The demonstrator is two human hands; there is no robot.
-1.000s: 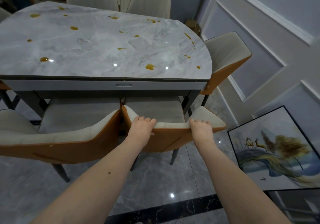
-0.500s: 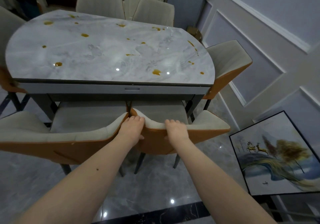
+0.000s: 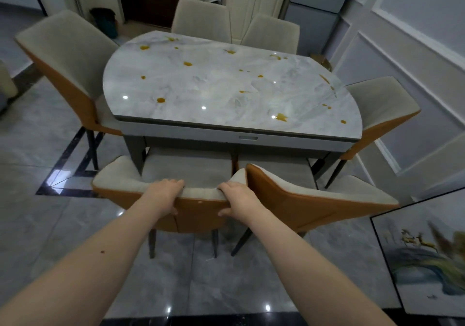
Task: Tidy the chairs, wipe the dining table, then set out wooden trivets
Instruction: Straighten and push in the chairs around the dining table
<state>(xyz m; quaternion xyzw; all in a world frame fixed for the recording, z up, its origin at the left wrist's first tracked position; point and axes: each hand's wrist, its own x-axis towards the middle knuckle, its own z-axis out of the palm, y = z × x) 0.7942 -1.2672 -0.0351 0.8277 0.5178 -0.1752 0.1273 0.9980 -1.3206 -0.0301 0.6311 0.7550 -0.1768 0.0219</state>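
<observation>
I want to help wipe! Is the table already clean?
No, the table has orange-brown spots scattered over its grey marble top, and both hands grip a chair back, not a cloth.

I see the marble surface (image 3: 226,94) spattered with amber spills (image 3: 281,117). Grey tiled floor (image 3: 50,225) carries the chairs (image 3: 196,207) around it.

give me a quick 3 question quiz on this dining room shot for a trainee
1. True or false: both hands grip the same chair back.
2. What marks the table top? A) orange spills B) crumbs C) nothing
3. Fill in: the framed picture leans against the ____.

Key:
1. True: the left hand and right hand grip the near left chair.
2. A: orange spills dot the table.
3. Wall: the framed picture stands on the floor.
</observation>
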